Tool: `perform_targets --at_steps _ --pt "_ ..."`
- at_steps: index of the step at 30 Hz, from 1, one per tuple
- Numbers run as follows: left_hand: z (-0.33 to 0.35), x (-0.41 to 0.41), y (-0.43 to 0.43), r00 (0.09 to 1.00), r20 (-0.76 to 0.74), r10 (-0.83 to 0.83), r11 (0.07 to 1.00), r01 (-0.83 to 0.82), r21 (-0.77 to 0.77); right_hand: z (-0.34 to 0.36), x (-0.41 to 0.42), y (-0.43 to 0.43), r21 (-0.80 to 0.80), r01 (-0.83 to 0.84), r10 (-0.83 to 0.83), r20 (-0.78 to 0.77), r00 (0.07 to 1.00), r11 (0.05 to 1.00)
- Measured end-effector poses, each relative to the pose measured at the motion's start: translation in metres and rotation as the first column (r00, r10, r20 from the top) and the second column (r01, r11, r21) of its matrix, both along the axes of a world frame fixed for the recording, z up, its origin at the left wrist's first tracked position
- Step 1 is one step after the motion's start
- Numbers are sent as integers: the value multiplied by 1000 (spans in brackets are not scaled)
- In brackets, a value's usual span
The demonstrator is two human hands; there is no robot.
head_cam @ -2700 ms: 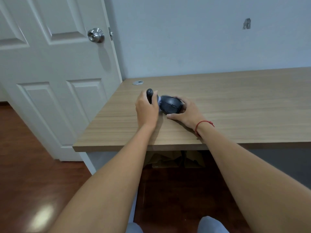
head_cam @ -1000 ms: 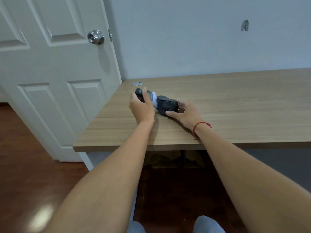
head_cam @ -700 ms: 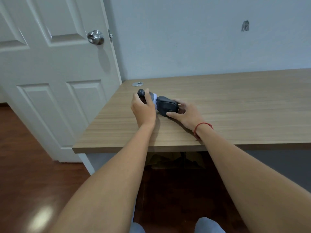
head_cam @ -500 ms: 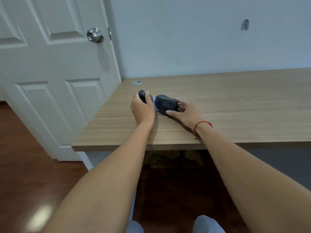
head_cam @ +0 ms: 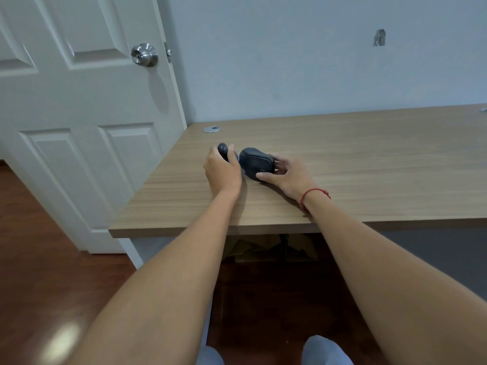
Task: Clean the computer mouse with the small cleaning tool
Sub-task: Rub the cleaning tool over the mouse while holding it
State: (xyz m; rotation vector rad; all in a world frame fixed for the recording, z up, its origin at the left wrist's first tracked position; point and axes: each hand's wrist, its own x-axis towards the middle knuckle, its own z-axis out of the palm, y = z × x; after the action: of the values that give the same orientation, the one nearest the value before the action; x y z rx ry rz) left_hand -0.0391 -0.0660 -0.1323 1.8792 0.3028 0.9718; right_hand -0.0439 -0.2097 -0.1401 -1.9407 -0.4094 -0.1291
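Head view: left hand (head_cam: 222, 171) still grips tool (head_cam: 222, 148), right hand (head_cam: 287, 175) steadies mouse (head_cam: 255, 162).

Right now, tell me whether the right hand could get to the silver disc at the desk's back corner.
Probably not freely: the right hand is holding the mouse, and the left hand with the cleaning tool sits between it and the silver disc.

Dark grey computer mouse (head_cam: 256, 162) on desk, small dark cleaning tool (head_cam: 223, 150) seemingly against its front
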Motion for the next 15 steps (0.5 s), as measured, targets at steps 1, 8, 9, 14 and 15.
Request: perform_targets --at_steps 1,8,9,14,15 --pt "-2 1 3 999 -45 7 1000 -7 4 0 -1 0 -2 1 -1 5 1000 1000" --pt "22 -4 -7 969 226 -102 992 116 -48 -1 2 2 0 25 -25 1 1000 1000" --pt "25 -3 -10 965 216 -148 989 148 16 -2 3 2 -6 30 -30 4 1000 1000" --pt "29 8 -14 984 48 -172 970 160 184 0 0 2 -5 39 -39 -5 999 999" --pt "32 8 -14 989 14 -145 971 139 192 -1 -1 3 -9 41 -41 -8 999 999"
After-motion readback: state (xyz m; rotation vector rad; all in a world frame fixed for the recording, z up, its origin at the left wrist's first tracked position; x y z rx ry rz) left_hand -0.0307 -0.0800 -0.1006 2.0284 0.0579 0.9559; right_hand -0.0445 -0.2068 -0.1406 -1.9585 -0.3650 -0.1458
